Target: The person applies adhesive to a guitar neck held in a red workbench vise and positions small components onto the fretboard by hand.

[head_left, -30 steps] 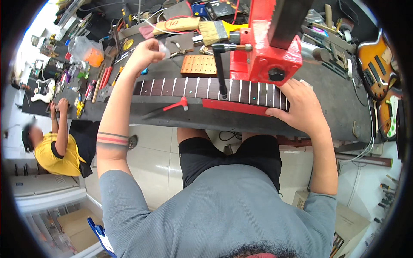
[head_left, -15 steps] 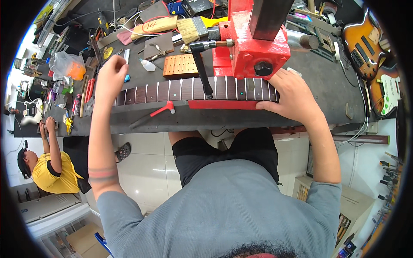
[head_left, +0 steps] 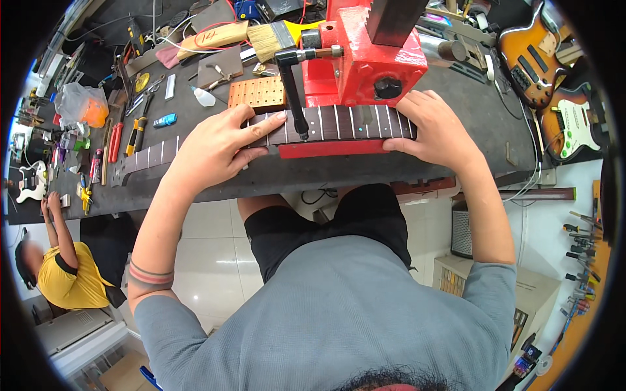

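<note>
My left hand (head_left: 215, 140) has come down from where it hung loose above the bench half a second ago and now lies across the guitar neck (head_left: 332, 125); the right has kept its place, and the whole view has shifted a little.

I have the left thumb along the near edge of the neck, with the forefinger stretched over the fretboard toward the right, a fairly wide hold. My right hand (head_left: 440, 130) clasps the closely fretted end, thumb at the near side, other fingers over the far side. The neck runs crosswise along the bench's front, passing before the red press (head_left: 385, 65), with a red support (head_left: 332, 148) under its near edge. The press's black lever (head_left: 295, 94) hangs over the frets; whether its tip touches, I cannot tell.

I judge the step in hand to be steadying or lining up the neck at the press. The next move calls for keeping it level and square in both hands, with my left fingers clear of the lever.

Beyond the left hand sit an orange drilled block (head_left: 257, 93), a small clear bottle (head_left: 204, 98) and a broad brush (head_left: 267, 42). Farther left, a co-worker in yellow (head_left: 77, 277) works at the same bench.
</note>
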Motion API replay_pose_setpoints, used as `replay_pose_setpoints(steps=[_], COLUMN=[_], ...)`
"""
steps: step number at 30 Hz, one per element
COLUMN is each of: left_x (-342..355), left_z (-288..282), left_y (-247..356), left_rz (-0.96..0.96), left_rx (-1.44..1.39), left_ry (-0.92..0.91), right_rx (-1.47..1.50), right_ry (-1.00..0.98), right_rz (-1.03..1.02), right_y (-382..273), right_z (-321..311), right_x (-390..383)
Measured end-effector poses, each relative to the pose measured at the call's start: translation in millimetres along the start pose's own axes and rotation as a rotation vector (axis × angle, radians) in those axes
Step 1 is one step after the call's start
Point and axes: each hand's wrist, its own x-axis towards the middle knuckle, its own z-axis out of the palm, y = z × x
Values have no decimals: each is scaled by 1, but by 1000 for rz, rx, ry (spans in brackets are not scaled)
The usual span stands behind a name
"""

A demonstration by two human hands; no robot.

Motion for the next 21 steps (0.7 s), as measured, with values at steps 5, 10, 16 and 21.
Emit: replay_pose_setpoints(steps=[5, 10, 16, 21], left_x=[-1, 3, 6, 2], left_z=[4, 2, 3, 8], left_y=[-4, -6, -6, -10], left_rz=[16, 24, 44, 54], left_rx=[-46, -38, -37, -50], left_ry=[19, 14, 30, 51], right_rx=[628, 1212, 1066, 828], right_ry=[-67, -172, 128, 277], right_rz=[145, 174, 506, 358], right_y=[40, 88, 85, 18], right_z=[-35, -25, -61, -156], right_x=[1, 35, 77, 96])
